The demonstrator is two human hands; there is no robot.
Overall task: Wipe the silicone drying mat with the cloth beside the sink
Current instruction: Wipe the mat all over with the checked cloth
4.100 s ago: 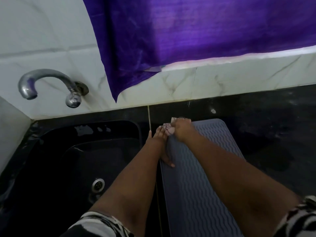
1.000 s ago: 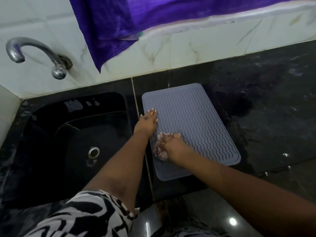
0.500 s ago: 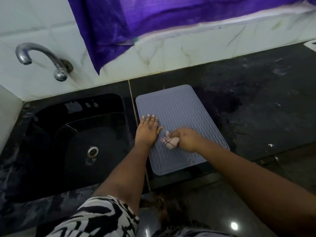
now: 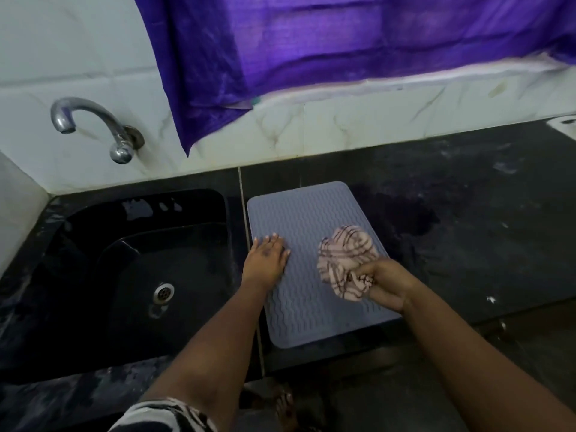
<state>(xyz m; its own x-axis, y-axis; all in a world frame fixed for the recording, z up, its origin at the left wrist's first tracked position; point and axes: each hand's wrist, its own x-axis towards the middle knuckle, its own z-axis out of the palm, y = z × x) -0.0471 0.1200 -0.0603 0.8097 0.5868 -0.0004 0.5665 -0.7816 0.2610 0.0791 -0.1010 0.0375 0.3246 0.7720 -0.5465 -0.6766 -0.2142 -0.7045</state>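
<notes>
White marble-patterned wall tiles (image 4: 358, 126) run along the back of this kitchen corner, veined faintly with brown, and a glossy purple curtain (image 4: 311, 51) hangs over them, its lower left corner drooping to a point above the counter's back edge. Below lies a black polished stone countertop (image 4: 467, 219), speckled with pale smears and carrying a darker patch just right of the mat. A thin pale seam in the stone runs from the wall toward the front edge, between the sink and the mat.

Set into the counter on the left is a black rectangular sink basin (image 4: 93, 275) with a round metal drain (image 4: 163, 293) in its floor and a few light reflections on its rear wall. A curved chrome wall tap (image 4: 93, 126) sticks out of the tiles above it, spout turned down.

Just right of the seam lies the grey ridged silicone drying mat (image 4: 299, 213) — flat on the stone, rounded at the corners, covered in wavy ribs, its near edge close to the counter's front.

Left hand (image 4: 266, 260) rests palm down on the mat's left edge, fingers straight and close together, pointing toward the wall. Right hand (image 4: 385, 283) is over the mat's right side, fingers curled round a bunched pink cloth with dark stripes (image 4: 346, 257) — the loose bulk of it spills out toward the wall. Whether the cloth touches the mat cannot be told.

A black-and-white patterned sleeve (image 4: 162, 416) shows at the bottom edge.
</notes>
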